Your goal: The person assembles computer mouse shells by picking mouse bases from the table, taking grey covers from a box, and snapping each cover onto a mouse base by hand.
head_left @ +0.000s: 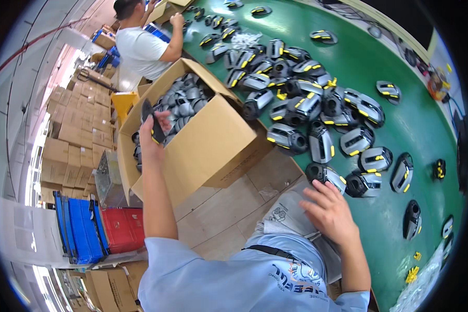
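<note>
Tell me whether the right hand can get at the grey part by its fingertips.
Most likely yes: the right hand looks empty and loosely open, its fingertips are right at the grey part, and nothing seems to lie between.

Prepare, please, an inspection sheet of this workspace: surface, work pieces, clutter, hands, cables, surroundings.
Surface: green table, many parts on it.
Work pieces: grey-and-black housings with yellow accents, heaped and scattered; open cardboard box holds curved grey parts.
Clutter: clear plastic bag and loose yellow pieces, table's near right.
Hands: left hand holds a dark piece over the box; right hand open at a housing, contact unclear.
Cables: dark cables along the table's far edge.
Surroundings: co-worker beyond the box; stacked cartons, blue crate, red crate leftward.
</note>
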Tool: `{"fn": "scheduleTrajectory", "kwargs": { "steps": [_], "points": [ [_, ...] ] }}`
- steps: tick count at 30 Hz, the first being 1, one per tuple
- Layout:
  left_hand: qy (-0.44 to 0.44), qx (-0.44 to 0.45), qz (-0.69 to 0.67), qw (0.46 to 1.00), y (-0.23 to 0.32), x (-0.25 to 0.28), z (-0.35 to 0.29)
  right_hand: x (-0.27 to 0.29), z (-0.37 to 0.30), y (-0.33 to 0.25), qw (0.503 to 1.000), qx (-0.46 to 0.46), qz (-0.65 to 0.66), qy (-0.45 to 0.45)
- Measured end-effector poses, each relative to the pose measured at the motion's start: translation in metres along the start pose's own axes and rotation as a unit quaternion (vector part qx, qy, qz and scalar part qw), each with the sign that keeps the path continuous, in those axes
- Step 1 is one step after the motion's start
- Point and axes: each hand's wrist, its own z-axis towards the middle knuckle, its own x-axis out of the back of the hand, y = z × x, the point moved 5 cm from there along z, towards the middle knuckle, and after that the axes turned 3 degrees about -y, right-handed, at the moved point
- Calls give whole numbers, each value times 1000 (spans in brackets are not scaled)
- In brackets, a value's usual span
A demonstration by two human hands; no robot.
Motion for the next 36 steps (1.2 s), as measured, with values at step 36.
{"fn": "scheduleTrajectory", "kwargs": {
  "steps": [36],
  "points": [
    [-436, 58, 475, 762, -66, -111, 129, 47, -89, 38, 856, -195, 379, 294]
  ]
}}
